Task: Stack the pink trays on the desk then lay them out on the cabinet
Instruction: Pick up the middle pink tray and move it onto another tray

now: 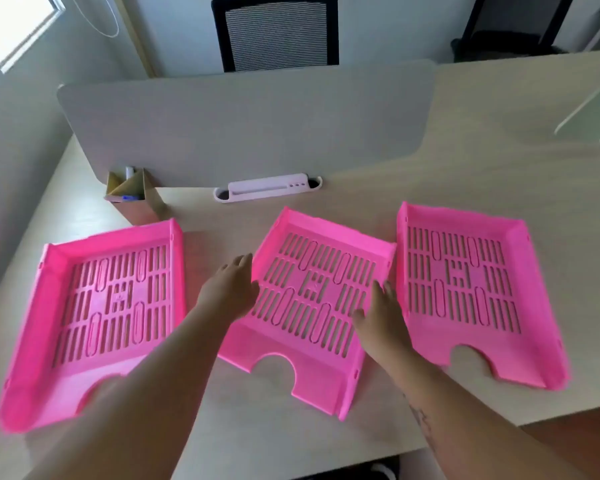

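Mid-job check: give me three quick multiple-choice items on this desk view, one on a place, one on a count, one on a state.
1. Where are both hands?
A. At the middle tray
B. On the left tray
C. On the chair

2. How many pink trays lie on the desk?
A. Two
B. Three
C. Five

3. What state are the trays in?
A. Stacked in one pile
B. Spread out singly
C. Standing on edge

Answers:
1 A: the left hand and right hand sit at either side of the middle tray.
2 B: the left tray, the middle tray and the right tray lie on the desk.
3 B: each lies flat on its own, none on another.
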A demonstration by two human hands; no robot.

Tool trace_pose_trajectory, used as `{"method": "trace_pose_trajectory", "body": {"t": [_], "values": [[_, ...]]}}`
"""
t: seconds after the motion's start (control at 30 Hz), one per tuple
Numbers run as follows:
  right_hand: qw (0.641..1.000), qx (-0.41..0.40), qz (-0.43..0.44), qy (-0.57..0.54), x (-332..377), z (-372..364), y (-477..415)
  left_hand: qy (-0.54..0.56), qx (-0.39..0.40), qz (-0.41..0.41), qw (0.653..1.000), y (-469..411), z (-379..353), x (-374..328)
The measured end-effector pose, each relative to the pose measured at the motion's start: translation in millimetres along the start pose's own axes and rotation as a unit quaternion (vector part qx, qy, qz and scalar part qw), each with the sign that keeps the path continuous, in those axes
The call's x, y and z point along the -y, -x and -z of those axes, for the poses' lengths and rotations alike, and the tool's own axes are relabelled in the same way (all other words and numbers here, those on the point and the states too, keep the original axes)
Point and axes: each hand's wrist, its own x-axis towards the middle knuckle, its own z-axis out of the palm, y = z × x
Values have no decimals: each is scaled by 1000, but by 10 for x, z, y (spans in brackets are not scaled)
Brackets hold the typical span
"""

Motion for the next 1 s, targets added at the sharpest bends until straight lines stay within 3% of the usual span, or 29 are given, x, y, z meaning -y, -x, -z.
{"method": "trace_pose_trajectory", "body": {"t": [0.2, 0.4, 1.0], "values": [[993, 8, -78, -93, -40, -100, 7, 102, 11, 93, 990, 3, -182, 28], [984, -9, -130, -118, -10, -108, -97, 185, -23, 168, 968, 29, -158, 76], [993, 65, -5, -102, 195, 55, -1139, 231, -88, 296, 923, 7, -270, 15]]}}
